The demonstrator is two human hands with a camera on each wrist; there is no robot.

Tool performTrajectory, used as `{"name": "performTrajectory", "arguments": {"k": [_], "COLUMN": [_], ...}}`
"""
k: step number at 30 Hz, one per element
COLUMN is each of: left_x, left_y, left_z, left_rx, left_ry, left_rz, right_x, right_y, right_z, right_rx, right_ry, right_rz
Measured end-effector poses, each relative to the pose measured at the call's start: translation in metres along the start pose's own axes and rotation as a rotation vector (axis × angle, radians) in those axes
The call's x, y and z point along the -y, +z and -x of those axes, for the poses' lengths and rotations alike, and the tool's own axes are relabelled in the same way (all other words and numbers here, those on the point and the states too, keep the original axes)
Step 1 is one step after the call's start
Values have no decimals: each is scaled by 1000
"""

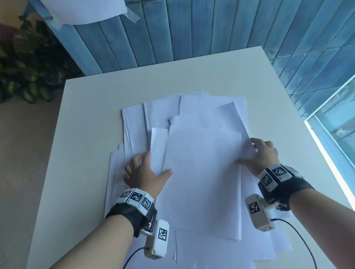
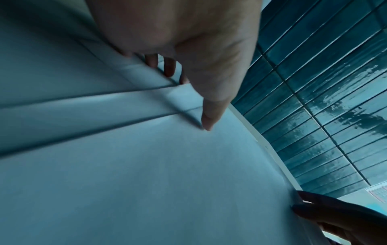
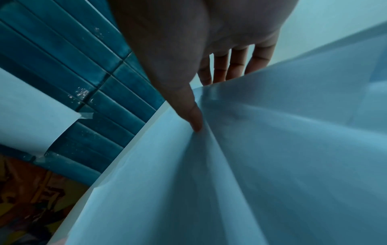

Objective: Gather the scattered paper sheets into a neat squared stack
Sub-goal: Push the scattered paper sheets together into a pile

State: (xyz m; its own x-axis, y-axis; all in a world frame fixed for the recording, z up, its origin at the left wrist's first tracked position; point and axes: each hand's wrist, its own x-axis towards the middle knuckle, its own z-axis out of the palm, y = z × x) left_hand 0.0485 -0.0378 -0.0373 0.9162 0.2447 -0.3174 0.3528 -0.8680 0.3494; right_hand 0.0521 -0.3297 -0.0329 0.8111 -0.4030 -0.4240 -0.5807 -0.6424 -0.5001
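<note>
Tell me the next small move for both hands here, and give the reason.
Probably draw both hands inward to square the top sheets. The left hand and right hand each pinch an edge, thumb on top, yet the sheets beneath fan out askew across the table.

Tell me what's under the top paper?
Under the top paper: more white sheets, fanned across the table. Left hand and right hand tuck fingers under its edges. How many, I cannot tell.

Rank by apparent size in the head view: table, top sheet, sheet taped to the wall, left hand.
1. table
2. top sheet
3. taped sheet and left hand: about alike, and the frame crops the taped sheet, so unranked.
</note>
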Motion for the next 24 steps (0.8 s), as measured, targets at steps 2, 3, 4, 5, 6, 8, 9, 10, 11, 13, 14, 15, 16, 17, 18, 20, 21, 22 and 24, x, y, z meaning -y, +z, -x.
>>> {"name": "performTrajectory", "arguments": {"k": [2, 3, 4, 5, 6, 8, 9, 10, 11, 13, 14, 15, 16, 17, 18, 20, 21, 22, 24], "left_x": [2, 5, 10, 17, 26, 41, 46, 48, 47, 40, 35, 30, 26, 23, 21, 20, 20, 20, 20], "left_y": [-3, -5, -9, -14, -19, -29, -33, -34, -34, -30, -29, -28, -27, -26, -26, -25, -25, -25, -26], "left_z": [-1, -2, -4, -6, -8, -10, -10, -10, -12, -18, -20, -23, -26, -28, -30, -31, -31, -32, -34], "left_rx": [-3, -31, -83, -149, -200, -182, -132, -84, -52, -11, 13, 42, 74, 102, 131, 175, 171, 142, 59], "left_ry": [55, 61, 39, -18, -111, -333, -402, -421, -401, -323, -284, -248, -212, -174, -139, -92, -87, -95, -154], "left_rz": [54, 90, 116, 127, 128, 120, 103, 77, 58, 81, 113, 160, 216, 269, 305, 338, 346, 348, 329], "right_x": [-3, -4, -5, -7, -9, -11, -10, -8, -3, 8, 13, 18, 21, 22, 22, 19, 17, 15, 12], "right_y": [1, -1, -3, -6, -10, -14, -14, -12, -8, 0, 3, 5, 6, 6, 6, 2, 0, -3, -6], "right_z": [-1, -2, -3, -5, -7, -9, -9, -9, -10, -10, -10, -11, -12, -13, -15, -17, -18, -20, -24], "right_rx": [-3, -8, -22, -48, -79, -121, -122, -108, -83, -24, -1, 14, 26, 40, 61, 98, 94, 76, 14], "right_ry": [-21, -21, -12, 6, 32, 78, 85, 79, 62, 12, -4, -17, -23, -33, -48, -75, -78, -67, -28], "right_rz": [-10, -23, -38, -50, -56, -48, -40, -34, -31, -20, -16, -23, -41, -60, -72, -89, -95, -97, -99]}}
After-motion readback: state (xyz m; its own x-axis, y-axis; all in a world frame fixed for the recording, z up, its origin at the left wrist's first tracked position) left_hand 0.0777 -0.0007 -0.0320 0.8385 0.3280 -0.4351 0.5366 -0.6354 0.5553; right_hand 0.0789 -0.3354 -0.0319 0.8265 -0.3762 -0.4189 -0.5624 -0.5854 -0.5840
